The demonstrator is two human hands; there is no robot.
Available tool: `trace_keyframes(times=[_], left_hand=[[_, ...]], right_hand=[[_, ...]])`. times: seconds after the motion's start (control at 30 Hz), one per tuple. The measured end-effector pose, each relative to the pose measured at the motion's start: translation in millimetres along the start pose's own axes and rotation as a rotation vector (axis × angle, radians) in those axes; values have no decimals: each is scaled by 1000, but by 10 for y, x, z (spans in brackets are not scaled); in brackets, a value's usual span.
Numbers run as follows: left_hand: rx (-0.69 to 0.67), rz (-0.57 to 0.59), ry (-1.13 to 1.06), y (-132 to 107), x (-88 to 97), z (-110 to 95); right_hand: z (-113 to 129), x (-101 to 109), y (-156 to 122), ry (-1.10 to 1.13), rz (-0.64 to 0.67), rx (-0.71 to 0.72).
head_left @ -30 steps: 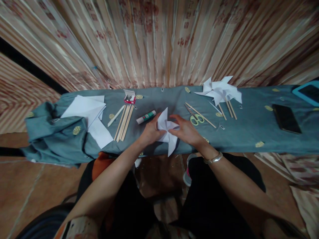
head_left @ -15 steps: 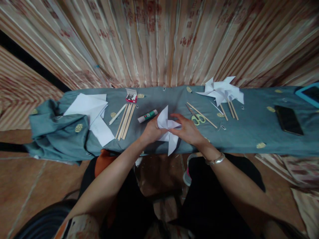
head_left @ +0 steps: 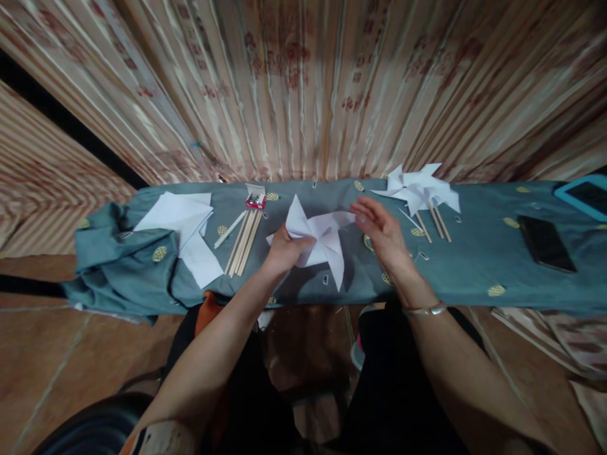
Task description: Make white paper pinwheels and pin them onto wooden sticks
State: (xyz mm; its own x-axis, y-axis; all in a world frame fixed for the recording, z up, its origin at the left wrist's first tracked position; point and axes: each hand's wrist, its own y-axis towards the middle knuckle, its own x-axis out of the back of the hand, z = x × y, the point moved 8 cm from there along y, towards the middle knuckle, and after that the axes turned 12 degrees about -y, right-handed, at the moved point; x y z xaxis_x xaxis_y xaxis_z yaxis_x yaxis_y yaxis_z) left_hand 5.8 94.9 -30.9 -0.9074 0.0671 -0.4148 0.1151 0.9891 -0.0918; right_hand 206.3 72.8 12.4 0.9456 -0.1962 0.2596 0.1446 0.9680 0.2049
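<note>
My left hand [head_left: 283, 249] is closed on a white paper pinwheel [head_left: 320, 242], lifted a little above the blue-grey cloth [head_left: 474, 265] of the table. My right hand [head_left: 383, 232] hovers just right of the pinwheel, fingers spread and holding nothing; its fingertips are near one of the paper's points. The right hand hides most of the yellow-handled scissors beneath it. The glue stick is hidden behind the pinwheel.
Wooden sticks [head_left: 244, 241] and a small red box of pins [head_left: 255, 198] lie left of my hands, with white paper sheets [head_left: 183, 221] further left. Finished pinwheels on sticks [head_left: 420, 189] lie at the right, then a black phone [head_left: 545, 243] and a blue tablet [head_left: 585, 193].
The pinwheel has been lifted and turned in my left hand. My right hand has let go of it and moved up and to the right. The camera has tilted down slightly.
</note>
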Motion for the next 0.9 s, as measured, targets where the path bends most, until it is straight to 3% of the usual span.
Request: trace_keyframes(times=[0.07, 0.13, 0.27, 0.37, 0.53, 0.9], left_hand=[[-44, -81, -15, 29, 58, -65], [-86, -121, -15, 58, 90, -119], [-145, -149, 34, 81, 87, -189], [-134, -104, 22, 68, 13, -180], [-141, -87, 26, 38, -42, -171], [-33, -67, -20, -9, -108, -97]], right_hand=[[-33, 117, 39, 97, -72, -57], [-70, 113, 52, 156, -47, -128], [-100, -188, -10, 188, 144, -244], [-102, -371, -56, 176, 161, -297], [-75, -506, -63, 235, 188, -315], [-86, -500, -113, 308, 206, -329]])
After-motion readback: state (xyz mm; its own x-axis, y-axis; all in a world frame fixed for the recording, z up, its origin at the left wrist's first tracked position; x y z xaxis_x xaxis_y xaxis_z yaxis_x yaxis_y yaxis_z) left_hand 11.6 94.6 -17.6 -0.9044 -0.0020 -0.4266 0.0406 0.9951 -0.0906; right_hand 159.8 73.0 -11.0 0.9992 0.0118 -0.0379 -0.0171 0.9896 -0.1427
